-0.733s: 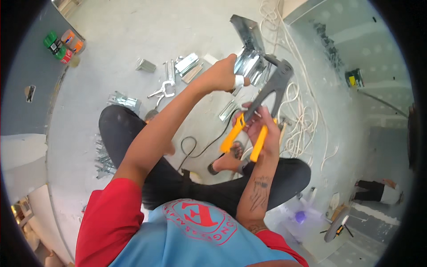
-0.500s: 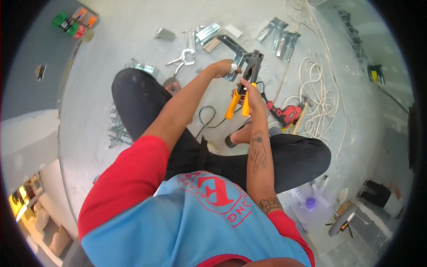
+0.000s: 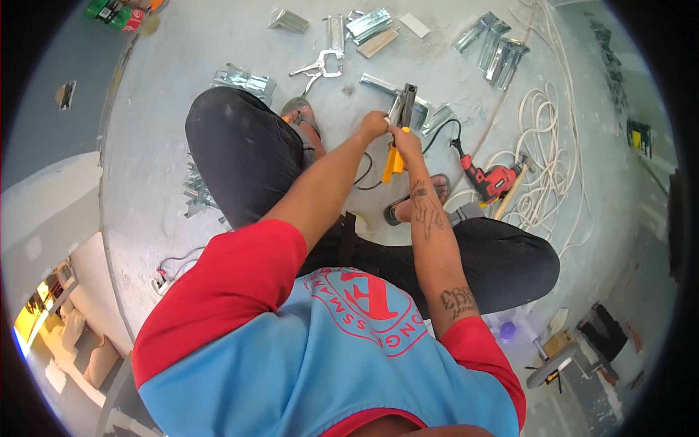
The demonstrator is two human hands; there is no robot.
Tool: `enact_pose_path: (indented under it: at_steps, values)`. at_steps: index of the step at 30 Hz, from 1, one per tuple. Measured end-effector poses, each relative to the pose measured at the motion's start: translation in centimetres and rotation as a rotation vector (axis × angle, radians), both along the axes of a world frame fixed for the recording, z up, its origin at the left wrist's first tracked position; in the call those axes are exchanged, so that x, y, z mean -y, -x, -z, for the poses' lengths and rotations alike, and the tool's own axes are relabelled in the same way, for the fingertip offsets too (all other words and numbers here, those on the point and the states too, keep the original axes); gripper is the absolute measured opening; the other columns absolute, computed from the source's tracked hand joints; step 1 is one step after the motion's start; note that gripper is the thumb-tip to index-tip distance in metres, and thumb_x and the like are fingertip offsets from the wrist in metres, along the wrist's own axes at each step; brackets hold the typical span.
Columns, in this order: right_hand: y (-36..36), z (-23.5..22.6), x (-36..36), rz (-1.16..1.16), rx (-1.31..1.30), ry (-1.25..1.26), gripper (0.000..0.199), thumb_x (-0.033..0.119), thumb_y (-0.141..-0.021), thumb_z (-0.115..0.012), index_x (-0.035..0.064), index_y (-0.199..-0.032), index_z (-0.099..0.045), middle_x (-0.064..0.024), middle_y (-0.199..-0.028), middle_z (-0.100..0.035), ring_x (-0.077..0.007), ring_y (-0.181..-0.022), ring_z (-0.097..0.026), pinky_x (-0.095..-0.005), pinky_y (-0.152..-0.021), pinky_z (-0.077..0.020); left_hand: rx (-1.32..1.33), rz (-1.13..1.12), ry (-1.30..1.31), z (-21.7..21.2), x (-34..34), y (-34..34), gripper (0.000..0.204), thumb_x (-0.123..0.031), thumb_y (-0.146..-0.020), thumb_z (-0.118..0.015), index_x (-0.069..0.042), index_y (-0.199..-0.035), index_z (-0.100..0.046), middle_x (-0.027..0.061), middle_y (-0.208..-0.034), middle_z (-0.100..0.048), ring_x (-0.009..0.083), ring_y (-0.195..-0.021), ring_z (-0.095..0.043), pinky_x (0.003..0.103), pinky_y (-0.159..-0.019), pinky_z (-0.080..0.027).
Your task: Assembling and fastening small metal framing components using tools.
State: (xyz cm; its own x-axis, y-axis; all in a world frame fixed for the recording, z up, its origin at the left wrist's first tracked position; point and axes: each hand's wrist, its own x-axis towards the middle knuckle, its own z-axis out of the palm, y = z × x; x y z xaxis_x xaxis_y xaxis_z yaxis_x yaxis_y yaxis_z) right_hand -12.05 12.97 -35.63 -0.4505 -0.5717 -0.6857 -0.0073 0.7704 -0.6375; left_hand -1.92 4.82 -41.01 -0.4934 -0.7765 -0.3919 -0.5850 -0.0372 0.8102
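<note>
A hand riveter [image 3: 408,108] with a dark head and yellow handles stands out in front of me, its handles squeezed close together. My right hand [image 3: 406,143] is wrapped round it where the handles meet the head. Close against it on the left, my left hand [image 3: 375,125] is closed on a thin shiny metal bracket [image 3: 395,111], its fingertips partly hidden. Bent metal channel [image 3: 380,84] runs behind the riveter head, and another shiny channel piece [image 3: 439,118] lies to its right. Where the riveter's nose meets the metal cannot be made out.
Locking pliers [image 3: 320,67] lie beyond my left foot. More metal channel pieces [image 3: 370,25] are scattered at the far side and a stack [image 3: 504,62] at far right. A red power drill [image 3: 491,182] and coiled white cable [image 3: 542,146] lie on the right.
The riveter's yellow handles have gone from spread apart to pressed together. My hands have come closer together, and the whole view has shifted.
</note>
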Motion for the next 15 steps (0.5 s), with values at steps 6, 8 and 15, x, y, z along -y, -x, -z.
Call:
enact_pose_path:
  at_steps: [6, 8, 15]
  values:
    - [-1.6, -2.7, 2.1, 0.016, 0.165, 0.024, 0.033, 0.032, -0.078, -0.070, 0.0016, -0.082, -0.059, -0.0082, -0.067, -0.058, -0.0211, -0.054, -0.059, -0.0333, -0.049, -0.0476, -0.081, -0.167, 0.183, 1.1, -1.2, -3.2, 0.028, -0.026, -0.074, -0.067, -0.010, -0.096, -0.073, 0.0163, -0.089, -0.070, 0.0312, -0.084, -0.068, 0.037, -0.079, -0.052]
    - [-2.2, -3.4, 2.6, 0.021, 0.185, -0.021, 0.032, 0.032, -0.079, -0.069, 0.0014, -0.084, -0.059, -0.0081, -0.067, -0.058, -0.0207, -0.053, -0.059, -0.0331, -0.049, -0.0479, -0.010, -0.212, 0.092, 0.6, -0.3, -3.3, 0.027, -0.026, -0.073, -0.068, -0.011, -0.094, -0.074, 0.0157, -0.088, -0.070, 0.0299, -0.083, -0.068, 0.037, -0.077, -0.052]
    - [-2.9, -3.3, 3.5, 0.016, 0.250, 0.019, 0.035, 0.034, -0.078, -0.070, 0.0015, -0.084, -0.059, -0.0067, -0.070, -0.058, -0.0196, -0.054, -0.059, -0.0322, -0.051, -0.0477, 0.154, -0.261, -0.139, -1.0, 1.1, -2.7, 0.028, -0.031, -0.067, -0.072, -0.011, -0.086, -0.075, 0.0155, -0.085, -0.069, 0.0287, -0.080, -0.068, 0.036, -0.074, -0.053]
